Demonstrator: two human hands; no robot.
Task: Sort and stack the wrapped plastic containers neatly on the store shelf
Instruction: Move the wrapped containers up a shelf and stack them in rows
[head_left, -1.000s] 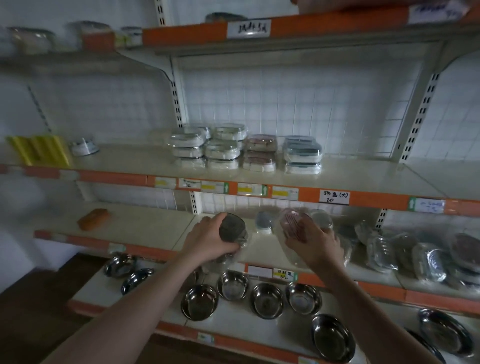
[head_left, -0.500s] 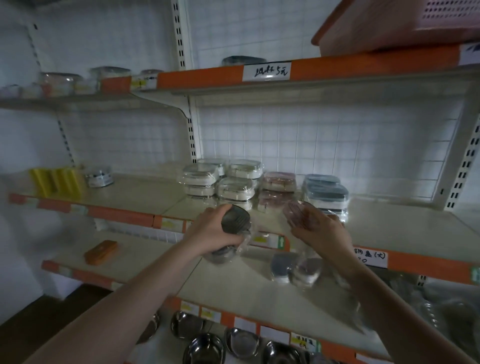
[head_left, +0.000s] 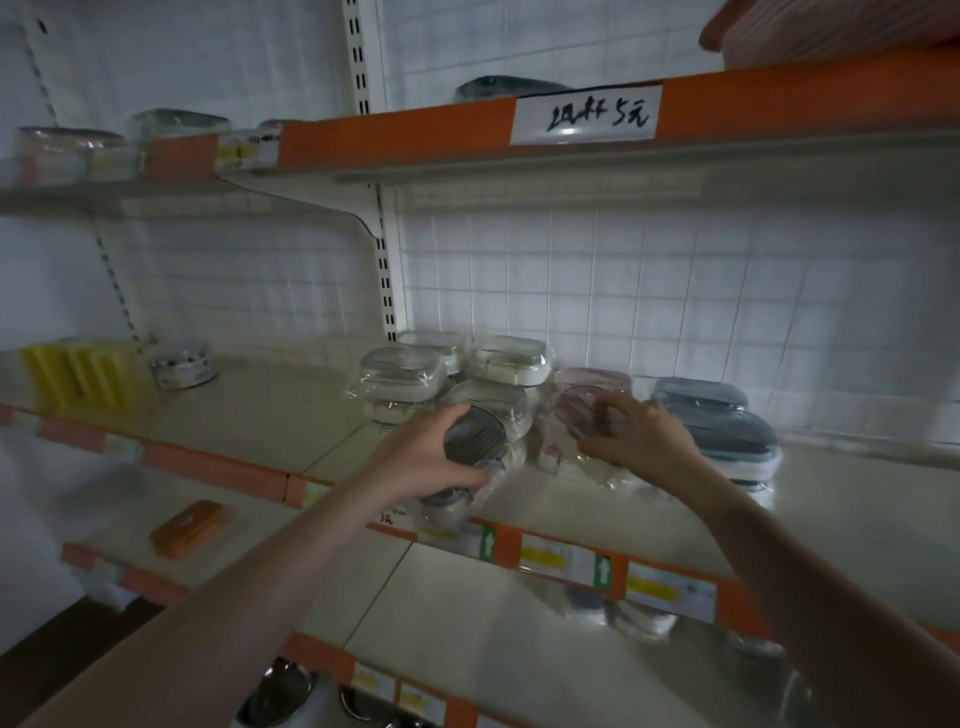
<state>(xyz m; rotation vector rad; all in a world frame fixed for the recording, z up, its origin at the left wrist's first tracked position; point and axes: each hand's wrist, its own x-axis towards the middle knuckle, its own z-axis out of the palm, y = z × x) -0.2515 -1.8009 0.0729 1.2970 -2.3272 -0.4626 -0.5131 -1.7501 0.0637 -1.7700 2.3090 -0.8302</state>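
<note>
Head view is the only one there is, looking up a little at the middle shelf (head_left: 649, 519) with its orange front edge. The left hand (head_left: 415, 457) has its fingers curled round a wrapped dark-lidded container (head_left: 475, 441), tipped so the lid faces the person, with loose clear wrap hanging below it over the shelf's front edge; I judge it is held out there to keep it free of the stacks while a place is chosen. The right hand (head_left: 644, 441) pinches a wrapped pink-lidded container (head_left: 582, 415), tilted on edge and held just in front of the pink stack (head_left: 592, 376), likely because like goes with like and that pile is its home. The pale-lidded stacks (head_left: 410, 371) stand in a cluster toward the back of the shelf near the upright, touching one another, and the blue-grey stack (head_left: 711, 415) sits just right of the right hand. As for room: the shelf is bare to the left of the cluster as far as a small round tin (head_left: 182, 364) and a yellow rack (head_left: 72, 371) near the left end, and bare again along the right toward the wall grid. The shelf above (head_left: 467, 137) hangs low over the stacks, so tall piles may crowd it. The wrap looks slippery and baggy, and could snag a neighbour.
</note>
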